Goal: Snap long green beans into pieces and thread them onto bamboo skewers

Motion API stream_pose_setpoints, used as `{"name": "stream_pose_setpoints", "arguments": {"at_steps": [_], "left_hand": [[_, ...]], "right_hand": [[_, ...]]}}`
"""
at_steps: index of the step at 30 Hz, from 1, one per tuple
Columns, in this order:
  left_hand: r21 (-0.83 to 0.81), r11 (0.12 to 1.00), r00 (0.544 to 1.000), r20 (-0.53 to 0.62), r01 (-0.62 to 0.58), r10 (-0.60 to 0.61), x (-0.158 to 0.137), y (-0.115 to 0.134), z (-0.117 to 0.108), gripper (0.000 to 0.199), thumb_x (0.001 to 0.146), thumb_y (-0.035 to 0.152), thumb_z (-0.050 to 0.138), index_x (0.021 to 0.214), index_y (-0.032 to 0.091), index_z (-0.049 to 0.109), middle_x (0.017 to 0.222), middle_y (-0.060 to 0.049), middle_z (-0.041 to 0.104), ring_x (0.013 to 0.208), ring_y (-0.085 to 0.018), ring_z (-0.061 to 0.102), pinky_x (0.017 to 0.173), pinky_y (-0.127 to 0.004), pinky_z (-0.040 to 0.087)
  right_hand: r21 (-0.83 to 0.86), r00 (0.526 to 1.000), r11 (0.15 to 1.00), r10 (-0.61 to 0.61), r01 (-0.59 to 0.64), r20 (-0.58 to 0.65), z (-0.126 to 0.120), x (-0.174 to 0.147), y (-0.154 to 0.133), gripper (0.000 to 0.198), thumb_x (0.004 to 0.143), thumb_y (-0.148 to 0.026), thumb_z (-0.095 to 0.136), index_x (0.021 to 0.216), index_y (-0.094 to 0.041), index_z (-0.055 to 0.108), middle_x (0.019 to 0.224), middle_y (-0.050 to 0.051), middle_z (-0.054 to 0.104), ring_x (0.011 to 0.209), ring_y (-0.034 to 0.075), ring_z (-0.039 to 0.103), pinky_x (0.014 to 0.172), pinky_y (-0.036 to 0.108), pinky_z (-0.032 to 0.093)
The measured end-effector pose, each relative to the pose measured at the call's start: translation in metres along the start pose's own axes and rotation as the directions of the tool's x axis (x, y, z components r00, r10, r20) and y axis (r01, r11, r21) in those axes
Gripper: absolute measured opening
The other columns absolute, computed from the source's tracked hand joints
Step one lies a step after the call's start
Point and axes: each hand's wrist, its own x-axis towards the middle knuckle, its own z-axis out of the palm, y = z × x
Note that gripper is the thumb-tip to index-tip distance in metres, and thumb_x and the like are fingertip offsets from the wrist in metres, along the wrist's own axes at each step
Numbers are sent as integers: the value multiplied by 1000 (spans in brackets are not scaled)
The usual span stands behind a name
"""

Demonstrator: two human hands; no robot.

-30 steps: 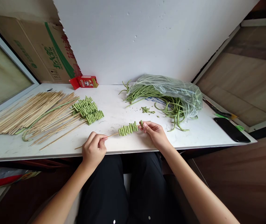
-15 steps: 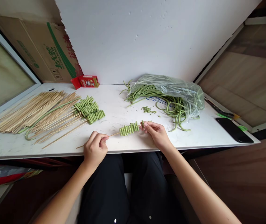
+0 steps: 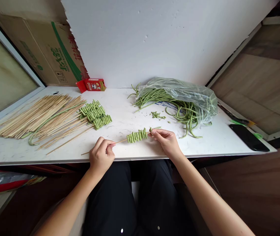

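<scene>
My left hand (image 3: 102,151) is closed around a thin wooden skewer (image 3: 121,141) that points to the right above the table's front edge. A folded green bean (image 3: 137,136) is threaded in a row of tight loops along the skewer. At the skewer's right end, my right hand (image 3: 164,140) pinches the bean's loose end (image 3: 150,129) between thumb and fingers; a thin bit of it sticks out behind. Finished-looking bean skewers (image 3: 92,111) lie stacked behind my left hand. Beyond my right hand, long green beans (image 3: 154,95) spill out of a clear plastic bag (image 3: 179,86).
Bare skewers (image 3: 35,114) are spread at the left, with one long bean across them. A red box (image 3: 95,85) stands against the white board (image 3: 154,39). Bean trimmings (image 3: 157,115) lie mid-table. A black phone (image 3: 248,137) is at the right edge, near a knife-like tool (image 3: 232,115).
The view has shifted slightly, so everything sits a little further right. Both hands keep their grips; the bean end at my right hand has moved very little.
</scene>
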Motion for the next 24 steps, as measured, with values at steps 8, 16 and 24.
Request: {"name": "stream_pose_setpoints", "arguments": {"at_steps": [8,16,24], "left_hand": [[-14,1000,1000,-9,-5,5,0,-1,1,17,94,6,59,87,20,67,86,-2,66,72,-15,65,60,-25,50],[-39,999,1000,-6,8,-9,-1,-1,1,17,96,8,59,90,20,67,87,-2,67,75,-15,67,62,-25,52],[-39,999,1000,-4,5,-5,-1,-1,1,18,95,7,58,89,20,67,86,-2,67,73,-15,66,61,-26,51]], "right_hand": [[11,1000,1000,29,-29,0,1,1,-1,31,84,-54,83,80,-23,83,90,7,82,90,24,71,83,35,55],[85,1000,996,28,-27,-10,2,1,-6,31,83,-51,85,76,-22,79,86,7,80,91,24,72,76,32,54],[50,999,999,20,-19,-27,2,-1,-3,26,82,-48,87,82,-22,82,89,7,81,85,22,71,81,34,54]]}}
